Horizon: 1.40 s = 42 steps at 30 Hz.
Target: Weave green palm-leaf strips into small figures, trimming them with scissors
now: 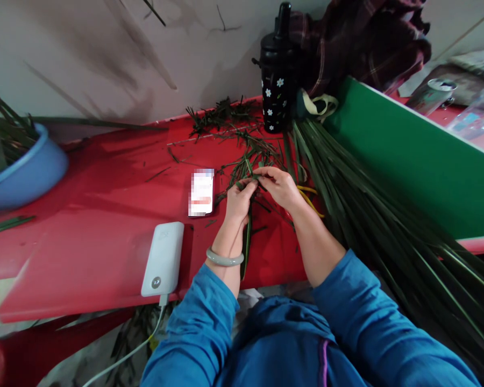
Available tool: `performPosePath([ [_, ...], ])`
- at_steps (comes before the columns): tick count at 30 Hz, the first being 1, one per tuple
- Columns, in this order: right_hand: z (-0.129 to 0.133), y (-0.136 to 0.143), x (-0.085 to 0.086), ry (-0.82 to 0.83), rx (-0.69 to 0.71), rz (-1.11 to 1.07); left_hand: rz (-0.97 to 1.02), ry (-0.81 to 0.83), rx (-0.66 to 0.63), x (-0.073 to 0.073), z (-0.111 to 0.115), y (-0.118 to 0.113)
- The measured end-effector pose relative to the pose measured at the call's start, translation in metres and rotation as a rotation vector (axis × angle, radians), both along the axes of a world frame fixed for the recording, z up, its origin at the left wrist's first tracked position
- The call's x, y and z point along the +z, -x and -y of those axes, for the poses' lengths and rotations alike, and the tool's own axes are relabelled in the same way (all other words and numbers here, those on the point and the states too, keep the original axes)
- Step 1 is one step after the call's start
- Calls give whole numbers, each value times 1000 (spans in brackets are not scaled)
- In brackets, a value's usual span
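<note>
My left hand (pixel 240 200) and my right hand (pixel 279 186) meet over the middle of the red table, fingertips almost touching. Both pinch a narrow green leaf strip (pixel 246 242), whose long tail hangs down below my left wrist toward the table's front edge. A short end of the strip pokes up above the fingers. Just what the fingertips press together is too small to make out. Scattered leaf scraps (pixel 262 148) lie behind my hands. Beside my right wrist, a yellow-handled tool (pixel 311 200) is partly hidden.
A phone (pixel 201 192) and a white power bank (pixel 163 259) with a cable lie left on the red table (pixel 105 236). Long green leaves (pixel 371 231) spread along the right by a green board (pixel 411 161). A black tumbler (pixel 275 80) stands behind; a blue basin (pixel 32 174) is far left.
</note>
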State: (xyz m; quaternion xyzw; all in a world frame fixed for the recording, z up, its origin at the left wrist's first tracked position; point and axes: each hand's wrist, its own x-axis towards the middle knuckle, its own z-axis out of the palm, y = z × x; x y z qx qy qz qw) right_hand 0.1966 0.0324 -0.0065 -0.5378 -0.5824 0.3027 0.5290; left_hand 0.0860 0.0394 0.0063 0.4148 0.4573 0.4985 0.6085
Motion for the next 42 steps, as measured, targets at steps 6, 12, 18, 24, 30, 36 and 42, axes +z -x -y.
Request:
performPosePath([
  [6,2,-5,5,52,67,-82,62,11,-48,-6,-3,1],
  [12,4,-5,9,112,89,-173,53,42,-110,-12,-5,3],
  [18,3,-6,6,82,108,-179,62,27,-113,-17,-8,4],
  [24,2,-7,1,30,132,-147,97,8,-115,-18,-8,4],
  [30,0,-5,0,36,118,-158,85,29,-64,-13,-7,3],
  [36,-1,-3,-1,51,61,-178,110,40,-3,-9,-6,3],
  [42,-4,-3,-4,61,-6,-160,44,33,-13,-6,-5,3],
])
